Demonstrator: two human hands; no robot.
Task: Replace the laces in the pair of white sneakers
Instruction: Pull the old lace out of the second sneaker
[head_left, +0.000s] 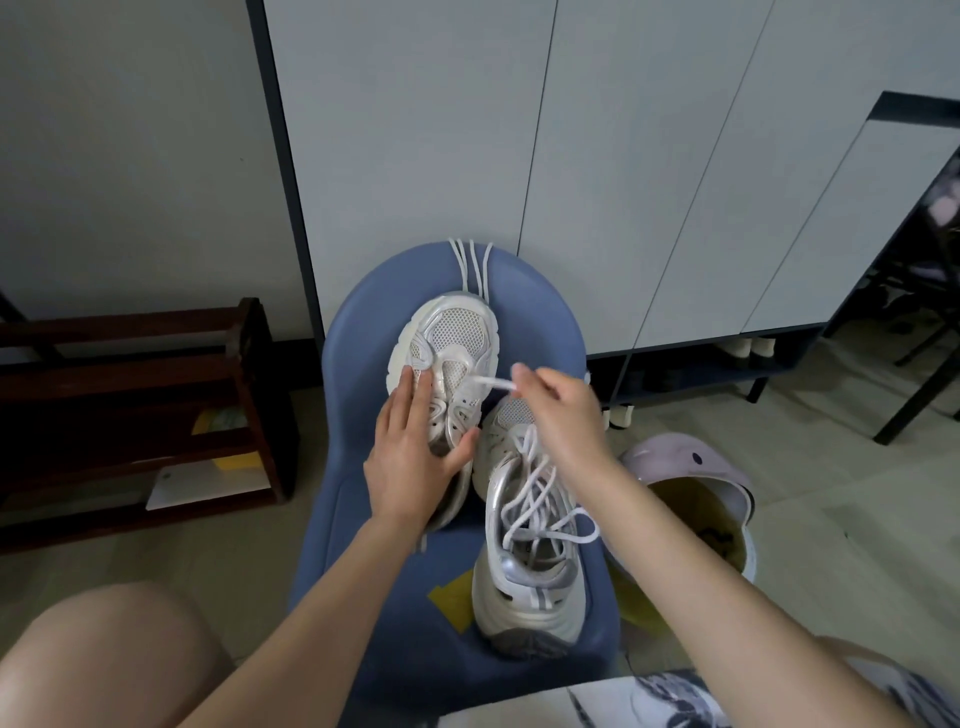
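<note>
Two white sneakers lie on a blue chair seat. The far sneaker points away from me, and my left hand presses flat on its left side and tongue. My right hand pinches the end of a white lace that runs from this sneaker's eyelets. The near sneaker sits to the right with its loose lace bunched over the tongue. More white lace strands hang over the chair's far edge beyond the toe.
A dark wooden shoe rack stands on the left. Grey cabinet doors rise behind the chair. A pale pink helmet lies on the floor at right. A yellow scrap lies on the seat. My knee is at lower left.
</note>
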